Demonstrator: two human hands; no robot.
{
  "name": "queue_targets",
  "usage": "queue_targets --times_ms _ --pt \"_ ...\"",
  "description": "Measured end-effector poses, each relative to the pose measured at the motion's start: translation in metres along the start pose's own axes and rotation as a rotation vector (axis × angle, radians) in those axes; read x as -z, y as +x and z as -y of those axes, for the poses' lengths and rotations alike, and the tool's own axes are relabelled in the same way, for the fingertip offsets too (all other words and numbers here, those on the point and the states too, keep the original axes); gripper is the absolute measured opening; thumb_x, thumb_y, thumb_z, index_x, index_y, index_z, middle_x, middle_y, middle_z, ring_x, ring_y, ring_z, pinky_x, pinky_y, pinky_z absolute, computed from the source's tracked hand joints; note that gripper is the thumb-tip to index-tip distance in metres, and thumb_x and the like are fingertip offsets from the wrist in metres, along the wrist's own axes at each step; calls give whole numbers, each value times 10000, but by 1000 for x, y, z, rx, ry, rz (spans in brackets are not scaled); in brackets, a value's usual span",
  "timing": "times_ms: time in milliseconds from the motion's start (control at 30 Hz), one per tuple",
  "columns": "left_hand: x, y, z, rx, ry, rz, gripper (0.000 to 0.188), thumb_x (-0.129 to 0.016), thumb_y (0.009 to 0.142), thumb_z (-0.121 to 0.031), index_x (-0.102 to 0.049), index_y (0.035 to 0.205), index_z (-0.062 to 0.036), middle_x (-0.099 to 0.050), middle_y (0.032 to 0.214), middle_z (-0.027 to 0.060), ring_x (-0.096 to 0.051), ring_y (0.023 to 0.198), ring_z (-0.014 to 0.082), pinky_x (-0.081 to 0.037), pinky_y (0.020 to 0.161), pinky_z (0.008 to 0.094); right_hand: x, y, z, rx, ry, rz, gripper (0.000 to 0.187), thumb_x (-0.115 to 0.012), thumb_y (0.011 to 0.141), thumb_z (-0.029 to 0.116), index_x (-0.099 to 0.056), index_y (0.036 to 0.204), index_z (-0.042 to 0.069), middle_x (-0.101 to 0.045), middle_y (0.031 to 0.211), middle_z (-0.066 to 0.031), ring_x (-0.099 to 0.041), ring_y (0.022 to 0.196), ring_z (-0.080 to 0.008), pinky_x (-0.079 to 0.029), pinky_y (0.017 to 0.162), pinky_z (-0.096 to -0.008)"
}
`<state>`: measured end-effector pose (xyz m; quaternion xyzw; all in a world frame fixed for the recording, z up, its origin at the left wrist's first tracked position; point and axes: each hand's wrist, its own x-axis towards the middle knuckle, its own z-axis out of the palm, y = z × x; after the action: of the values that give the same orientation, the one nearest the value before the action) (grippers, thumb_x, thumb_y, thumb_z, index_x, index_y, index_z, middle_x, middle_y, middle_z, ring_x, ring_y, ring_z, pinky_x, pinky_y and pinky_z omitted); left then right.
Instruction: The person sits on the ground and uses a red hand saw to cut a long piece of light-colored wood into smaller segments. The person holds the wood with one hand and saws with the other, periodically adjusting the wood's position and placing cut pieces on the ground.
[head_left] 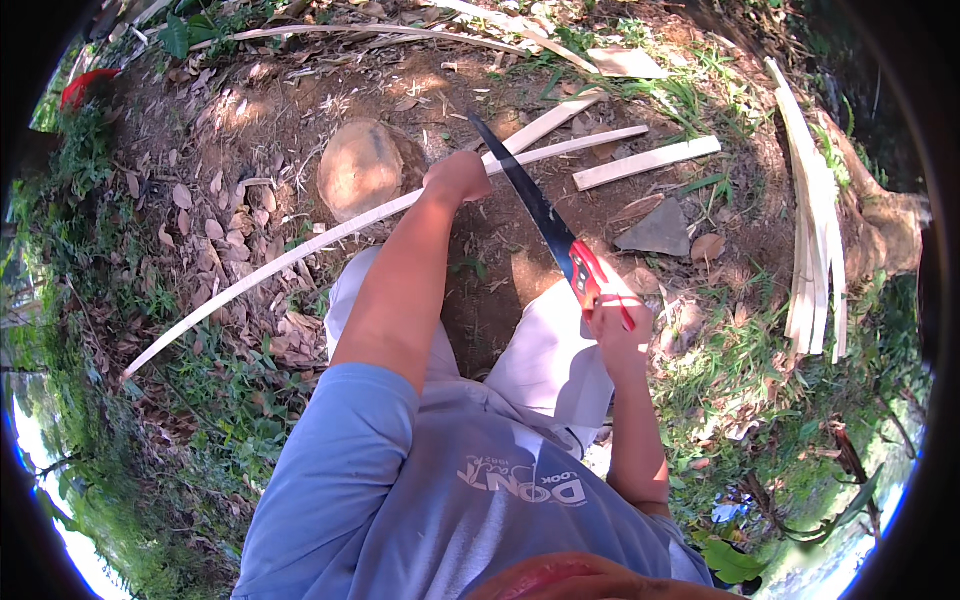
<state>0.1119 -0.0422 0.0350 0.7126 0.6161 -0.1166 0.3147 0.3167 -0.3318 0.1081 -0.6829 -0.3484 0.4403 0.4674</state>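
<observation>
Left hand (pixel 460 178) grips a long pale wooden strip (pixel 290 258) beside a cut stump (pixel 358 172). Right hand (pixel 624 328) holds a red-handled saw (pixel 545 213); its dark blade crosses the strip just right of the left hand. A short board (pixel 648 164) lies on the ground near a flat grey stone (pixel 656 230).

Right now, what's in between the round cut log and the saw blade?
In the head view, the left hand is between the log and the saw blade, on the long pale wooden strip.
</observation>
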Motion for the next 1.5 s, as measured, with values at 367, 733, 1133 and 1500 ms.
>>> queue_targets --times_ms 367,733,1133,1500 --pt "-17 -3 6 -180 89 -156 316 -616 886 -152 -770 1120 -5 -753 1166 230 -739 1085 408 -594 936 498 44 -57 48 85 -57 -55 440 -577 1099 228 -602 1442 -47 -472 660 69 -353 535 -15 -267 506 -205" --pt "-40 -8 3 -185 226 -325 214 -607 929 -105 -790 1013 -32 -793 995 178 -784 951 349 -633 813 439 48 -44 74 -10 17 -103 491 -649 1069 325 -642 1427 -10 -743 1044 -35 -492 672 -21 -364 578 -183" --pt "-61 -13 5 -206 172 -398 218 -550 947 -69 -711 1051 34 -773 997 237 -783 914 381 -634 793 470 -38 50 -10 361 84 -1 409 -614 1083 221 -643 1461 68 -697 903 26 -494 674 -55 -418 600 -240" --pt "-62 -4 10 -273 209 -454 166 -587 928 -64 -684 1025 32 -770 972 234 -785 895 366 -635 760 452 -127 186 -12 305 222 78 364 -582 1099 200 -672 1396 9 -524 680 63 -430 554 -28 -358 505 -232"
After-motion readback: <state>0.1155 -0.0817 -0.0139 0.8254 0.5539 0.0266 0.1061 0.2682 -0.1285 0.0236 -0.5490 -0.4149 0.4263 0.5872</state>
